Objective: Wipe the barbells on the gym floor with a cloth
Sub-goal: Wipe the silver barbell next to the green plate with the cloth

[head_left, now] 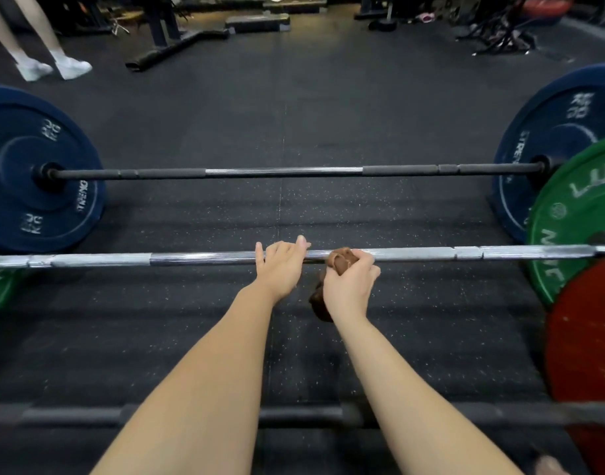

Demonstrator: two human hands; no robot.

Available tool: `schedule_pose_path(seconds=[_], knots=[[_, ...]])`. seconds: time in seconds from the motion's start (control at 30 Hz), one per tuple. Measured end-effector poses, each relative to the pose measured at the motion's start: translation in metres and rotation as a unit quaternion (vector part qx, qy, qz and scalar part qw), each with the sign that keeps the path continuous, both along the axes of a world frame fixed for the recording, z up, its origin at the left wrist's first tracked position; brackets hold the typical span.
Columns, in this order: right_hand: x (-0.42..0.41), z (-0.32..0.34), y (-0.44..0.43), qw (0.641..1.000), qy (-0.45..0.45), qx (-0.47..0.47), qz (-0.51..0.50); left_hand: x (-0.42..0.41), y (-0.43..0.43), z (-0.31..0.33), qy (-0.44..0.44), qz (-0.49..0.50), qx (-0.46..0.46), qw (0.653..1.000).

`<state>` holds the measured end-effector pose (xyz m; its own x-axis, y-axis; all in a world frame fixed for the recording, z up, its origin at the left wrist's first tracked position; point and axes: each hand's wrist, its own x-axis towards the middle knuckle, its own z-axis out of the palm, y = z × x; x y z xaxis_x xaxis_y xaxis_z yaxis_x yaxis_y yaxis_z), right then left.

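Right hand (350,286) clamps cloth (342,260) on bar (431,252); left hand (280,269) rests beside, seemingly loose; green plate (568,217) cropped.

Gym, black rubber floor (328,114), loaded barbells (284,172), blue bumper plates (37,173), benches (164,39) behind
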<state>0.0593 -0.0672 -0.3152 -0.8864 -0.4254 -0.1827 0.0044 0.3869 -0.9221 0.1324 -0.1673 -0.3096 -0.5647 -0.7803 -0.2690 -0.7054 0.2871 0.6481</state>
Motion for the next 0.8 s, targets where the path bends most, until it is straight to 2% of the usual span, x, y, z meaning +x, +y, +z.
schedule_pose_path(seconds=[0.17,0.27,0.37,0.43,0.53,0.63,0.7,0.8], knots=[[-0.029,0.014,0.016,0.999,0.032,0.021,-0.025,0.003,0.015,0.018,0.095,0.052,0.054,0.993],[-0.030,0.014,0.018,0.998,0.037,0.034,0.025,0.003,0.045,0.031,0.221,0.145,0.169,0.950],[-0.021,0.009,0.013,0.995,0.037,0.014,0.092,-0.003,0.068,0.027,0.202,0.192,0.154,0.948],[-0.016,0.008,0.008,0.992,0.000,-0.012,0.123,-0.007,0.074,0.021,0.159,0.251,0.196,0.935],[-0.016,0.013,0.004,0.983,-0.111,-0.071,0.125,-0.007,0.079,0.014,0.162,0.275,0.320,0.892],[-0.024,0.023,0.010,0.966,-0.189,-0.065,0.163,-0.016,0.085,0.011,0.251,0.284,0.444,0.812],[-0.034,0.026,0.013,0.947,-0.256,-0.040,0.190,-0.025,0.086,0.016,0.320,0.316,0.468,0.761],[-0.063,0.028,0.014,0.917,-0.340,-0.061,0.202,-0.037,0.082,0.015,0.367,0.345,0.462,0.730]])
